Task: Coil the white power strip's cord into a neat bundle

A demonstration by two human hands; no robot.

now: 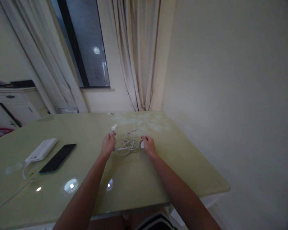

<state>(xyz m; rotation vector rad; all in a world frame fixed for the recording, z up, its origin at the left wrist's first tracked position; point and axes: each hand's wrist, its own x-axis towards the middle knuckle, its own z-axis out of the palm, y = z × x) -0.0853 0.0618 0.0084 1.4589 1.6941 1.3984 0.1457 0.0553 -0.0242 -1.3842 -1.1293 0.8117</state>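
A pale cable point(128, 147) lies in loose, tangled loops on the table between my two hands. My left hand point(108, 144) is closed around one end of it, and a white plug-like piece point(114, 128) sticks up past the fingers. On the other side of the loops, my right hand point(148, 145) pinches the cable. A small white block-shaped end point(142, 145) shows beneath its fingers. The exact kind of either end is too small to make out.
The glossy greenish table point(139, 182) meets the wall along its right side. To the left lie a black smartphone point(59, 158) and a white power bank point(42, 149) with a short lead. Another thin white cable point(11, 198) runs off the left edge.
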